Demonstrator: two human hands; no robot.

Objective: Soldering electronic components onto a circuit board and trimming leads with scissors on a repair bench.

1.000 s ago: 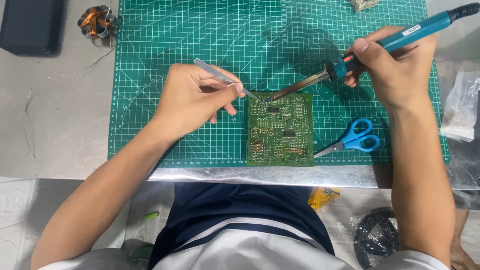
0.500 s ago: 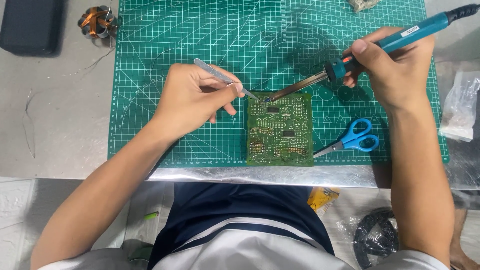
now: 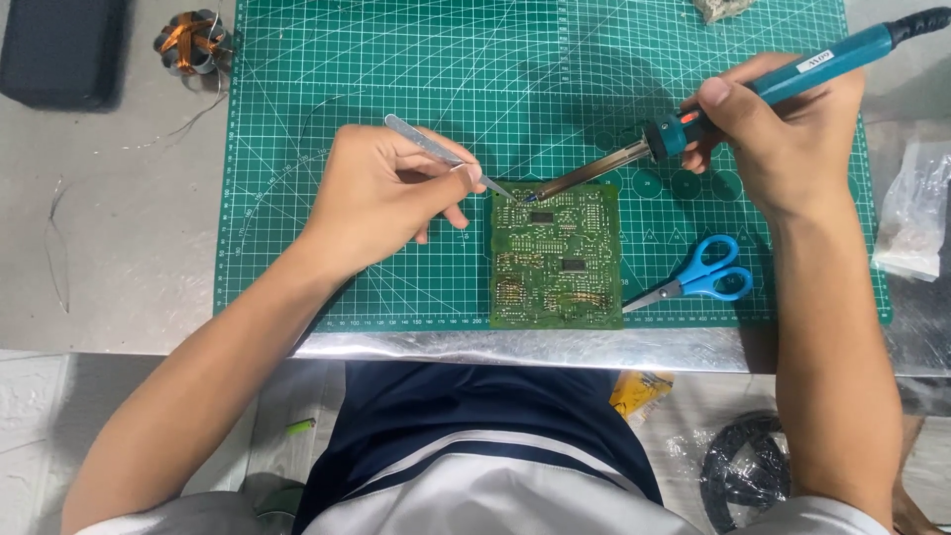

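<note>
Pinching slim metal tweezers [image 3: 436, 151], the left hand [image 3: 381, 198] is aiming their tips at the top left corner of the green circuit board [image 3: 557, 256]. The right hand [image 3: 783, 134] is clasping a teal soldering iron [image 3: 753, 91], its long axis slanting down-left, tip meeting that same corner. Blue scissors [image 3: 698, 277] are lying just right of the board.

Blue scissors [image 3: 705, 275], copper coil [image 3: 190, 42], black case [image 3: 61, 50].
</note>
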